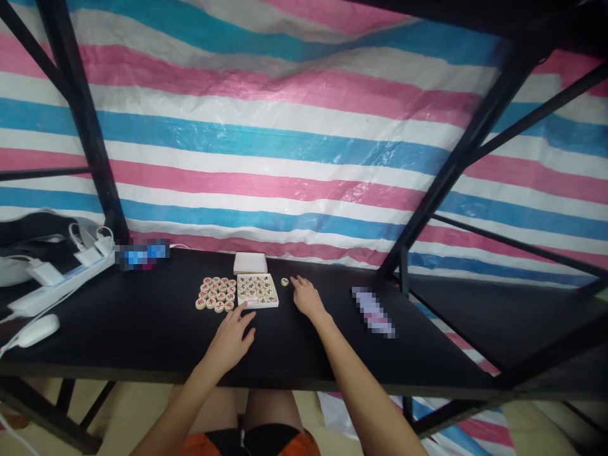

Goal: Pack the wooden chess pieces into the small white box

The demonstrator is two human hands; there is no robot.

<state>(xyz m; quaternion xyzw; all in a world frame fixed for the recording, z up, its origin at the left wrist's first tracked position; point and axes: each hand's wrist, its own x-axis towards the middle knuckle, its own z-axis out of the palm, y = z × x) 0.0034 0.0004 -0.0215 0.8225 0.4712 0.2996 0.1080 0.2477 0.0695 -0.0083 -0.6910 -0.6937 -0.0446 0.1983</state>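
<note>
A white box (273, 304) on the black table holds rows of round xiangqi pieces (256, 289) with black characters. To its left, xiangqi pieces with red characters (216, 296) stand grouped in rows. My left hand (231, 337) rests at the box's near left corner, fingers spread and holding nothing. One single black-lettered xiangqi piece (284, 282) lies on the table just right of the box. My right hand (306, 297) is beside that piece, fingers stretched out, fingertips close to its right side; nothing is in its grasp.
Behind the box lies a white box lid (250, 263). A pixelated phone-like object (373, 312) lies on the right. At the left are a white power strip (71, 278) with plugs, a white mouse-shaped object (39, 330) and cables. Black frame bars (456, 164) and striped sheeting stand around the table (304, 354).
</note>
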